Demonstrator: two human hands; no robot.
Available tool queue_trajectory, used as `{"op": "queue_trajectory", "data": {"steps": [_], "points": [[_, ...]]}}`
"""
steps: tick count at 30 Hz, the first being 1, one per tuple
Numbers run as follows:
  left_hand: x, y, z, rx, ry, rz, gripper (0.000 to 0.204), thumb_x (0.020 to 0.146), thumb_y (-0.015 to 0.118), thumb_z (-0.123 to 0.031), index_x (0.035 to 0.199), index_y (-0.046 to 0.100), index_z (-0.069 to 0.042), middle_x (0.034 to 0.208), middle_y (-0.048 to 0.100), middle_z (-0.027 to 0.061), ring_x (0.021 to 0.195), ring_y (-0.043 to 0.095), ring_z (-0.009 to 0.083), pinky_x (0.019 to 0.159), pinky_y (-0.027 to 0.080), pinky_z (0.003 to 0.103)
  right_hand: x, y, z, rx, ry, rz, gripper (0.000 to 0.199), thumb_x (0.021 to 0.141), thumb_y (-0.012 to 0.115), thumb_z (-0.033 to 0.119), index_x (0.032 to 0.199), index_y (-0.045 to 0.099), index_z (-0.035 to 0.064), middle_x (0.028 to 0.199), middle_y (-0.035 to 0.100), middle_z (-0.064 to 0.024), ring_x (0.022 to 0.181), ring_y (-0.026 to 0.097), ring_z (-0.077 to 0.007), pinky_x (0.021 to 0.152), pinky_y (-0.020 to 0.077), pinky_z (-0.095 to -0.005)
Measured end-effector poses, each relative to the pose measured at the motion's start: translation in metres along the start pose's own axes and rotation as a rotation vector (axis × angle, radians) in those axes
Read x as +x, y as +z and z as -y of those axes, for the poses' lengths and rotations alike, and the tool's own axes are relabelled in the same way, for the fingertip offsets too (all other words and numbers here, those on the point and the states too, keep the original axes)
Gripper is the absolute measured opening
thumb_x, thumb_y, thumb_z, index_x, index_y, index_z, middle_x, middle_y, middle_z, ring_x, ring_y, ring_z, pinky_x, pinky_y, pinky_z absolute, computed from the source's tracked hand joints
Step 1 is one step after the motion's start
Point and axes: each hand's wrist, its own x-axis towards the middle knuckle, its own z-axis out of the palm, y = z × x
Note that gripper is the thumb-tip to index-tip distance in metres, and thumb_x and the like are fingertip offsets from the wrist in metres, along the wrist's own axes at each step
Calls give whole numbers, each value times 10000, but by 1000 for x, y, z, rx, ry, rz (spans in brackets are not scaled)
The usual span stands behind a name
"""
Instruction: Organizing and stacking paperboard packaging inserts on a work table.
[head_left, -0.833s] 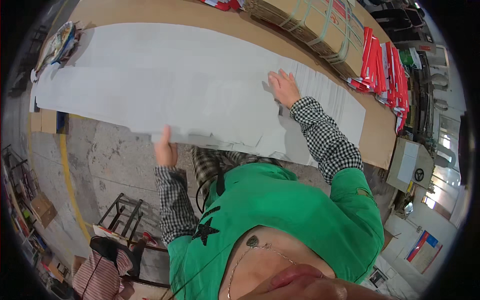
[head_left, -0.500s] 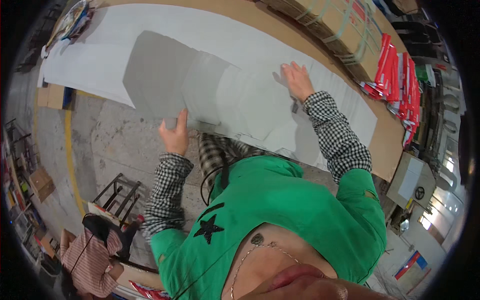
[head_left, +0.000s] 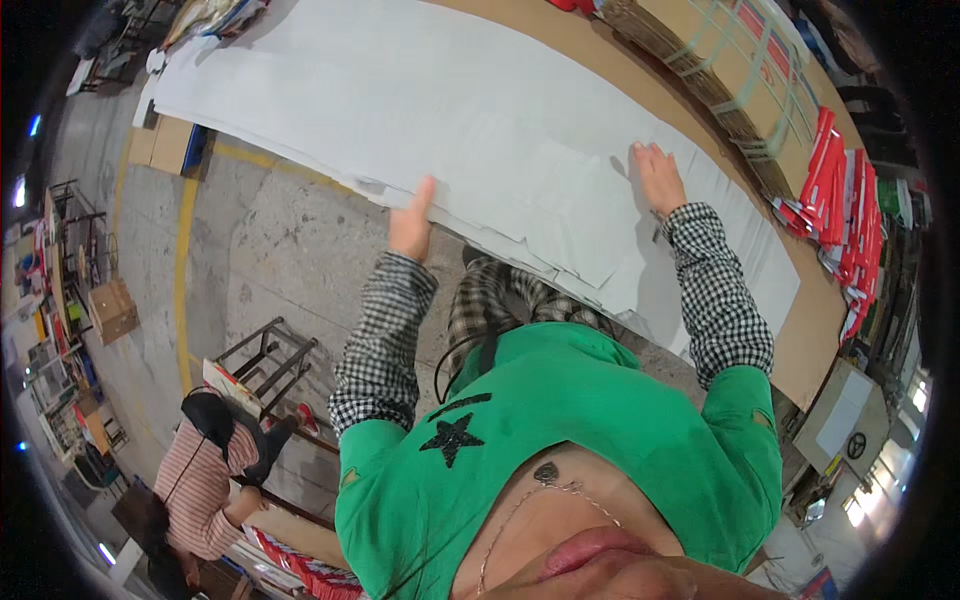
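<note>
White sheets (head_left: 450,130) lie layered across a tan worktable (head_left: 820,340), where a worker's left hand (head_left: 411,228) meets them at the table's near edge, thumb raised; whether its fingers grip cannot be told. Toward the table's right end, the right hand (head_left: 660,182) extends loose fingers over the sheets, grasping nothing. A strapped cardboard bundle (head_left: 722,85) lines the table's far side.

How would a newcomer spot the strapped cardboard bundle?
Start at the long white sheets on the brown tabletop. Beyond the person's right hand, toward the upper right, lies a cardboard bundle. Pale straps set it apart from the red pile beside it.
</note>
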Motion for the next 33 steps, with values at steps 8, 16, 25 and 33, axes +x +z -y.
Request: {"op": "queue_trajectory", "data": {"steps": [8, 16, 25, 33], "points": [[-21, 8, -2, 799, 295, 105, 348, 799, 618, -144, 1040, 521, 88, 984, 586, 171, 938, 549, 240, 792, 434, 325, 5, 0, 7, -64, -97, 42, 382, 900, 305, 238, 1205, 467, 75, 1222, 503, -95, 1146, 408, -319, 995, 234, -525], [-12, 9, -8, 623, 120, -163, 441, 774, 629, -93, 1154, 461, 55, 1169, 520, 124, 1020, 520, 220, 823, 430, 328, 1, 20, -14, 211, -64, -74, 470, 902, 305, 414, 1160, 540, 100, 1218, 505, -106, 1183, 372, -317, 1047, 132, -487], [10, -18, 6, -317, -150, -20, 467, 777, 634, -128, 1173, 452, 41, 1105, 543, 108, 952, 548, 209, 790, 454, 323, 44, -23, -131, 113, 263, -179, 504, 845, 464, 409, 1097, 556, -18, 1071, 574, -199, 972, 547, -305, 837, 421, -355], [-35, 18, 1, 917, 473, -62, 442, 777, 638, -172, 1095, 501, 105, 1058, 575, 179, 934, 567, 251, 768, 440, 308, 36, -12, -137, -152, 173, -208, 496, 825, 486, 429, 1019, 594, -14, 1029, 565, -233, 969, 520, -353, 860, 398, -407]]}}
